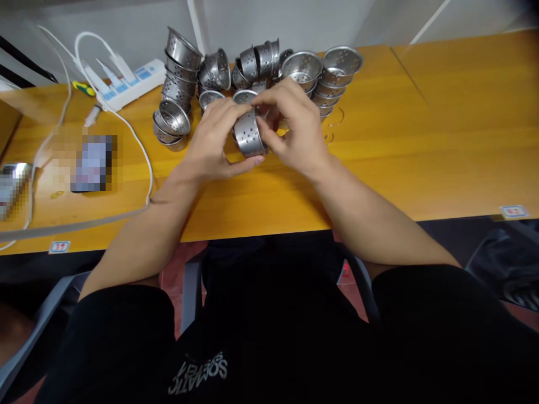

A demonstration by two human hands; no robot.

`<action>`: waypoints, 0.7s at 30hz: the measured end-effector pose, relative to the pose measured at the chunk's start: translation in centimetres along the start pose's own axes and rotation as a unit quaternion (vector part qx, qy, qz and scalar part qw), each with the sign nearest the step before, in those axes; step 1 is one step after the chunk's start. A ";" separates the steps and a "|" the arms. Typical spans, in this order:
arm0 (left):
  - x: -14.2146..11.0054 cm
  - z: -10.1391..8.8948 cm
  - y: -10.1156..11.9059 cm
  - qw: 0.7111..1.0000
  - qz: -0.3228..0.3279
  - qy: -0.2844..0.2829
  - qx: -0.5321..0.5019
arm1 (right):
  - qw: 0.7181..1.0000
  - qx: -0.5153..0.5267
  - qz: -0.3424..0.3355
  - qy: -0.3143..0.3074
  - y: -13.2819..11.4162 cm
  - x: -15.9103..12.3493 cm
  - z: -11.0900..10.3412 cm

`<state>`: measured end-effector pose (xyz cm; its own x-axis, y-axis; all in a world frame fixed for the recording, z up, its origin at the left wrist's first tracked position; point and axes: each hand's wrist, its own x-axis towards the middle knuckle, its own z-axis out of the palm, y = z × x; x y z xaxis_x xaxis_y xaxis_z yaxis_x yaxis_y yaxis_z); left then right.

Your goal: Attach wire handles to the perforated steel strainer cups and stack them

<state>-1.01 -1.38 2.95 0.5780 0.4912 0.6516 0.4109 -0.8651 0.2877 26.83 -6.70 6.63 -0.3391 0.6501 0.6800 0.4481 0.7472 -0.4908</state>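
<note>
Above the table's front part, a small perforated metal cup [249, 134] is tilted on its side between both hands. My left hand [210, 137] is closed around its left side, with fingers over the top and the thumb below. My right hand [297, 126] grips the cup's right edge with bent fingers and thumb. A small shiny bit shows between the right fingers, too blurred to name. Right behind the hands stand more such cups, among them a leaning stack [179, 70] at left and an upright stack [339, 70] at right.
Thin curved wire pieces [337, 116] lie right of the hands on the yellow wooden table [442, 151]. At left are a phone [93, 164], a white power strip [138, 84] with plugs, and a white cable [141, 148] running near my left forearm. A wall closes off the back.
</note>
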 end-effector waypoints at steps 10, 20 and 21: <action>0.6 -0.6 0.0 0.994 -0.030 0.106 -0.005 | 0.999 0.033 0.007 0.007 2.4 0.0 1.1; 1.7 0.7 -1.4 0.975 0.108 0.192 -0.004 | 0.999 0.019 -0.023 0.015 3.4 0.3 1.0; 1.7 0.6 -1.1 0.979 0.091 0.181 -0.001 | 1.000 0.016 -0.022 0.016 3.4 0.3 0.9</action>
<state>-0.09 0.46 3.30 0.3545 0.2609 0.8979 0.3225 -0.9355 0.1445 27.50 -3.84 4.70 -0.3317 0.6122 0.7177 0.4066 0.7793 -0.4768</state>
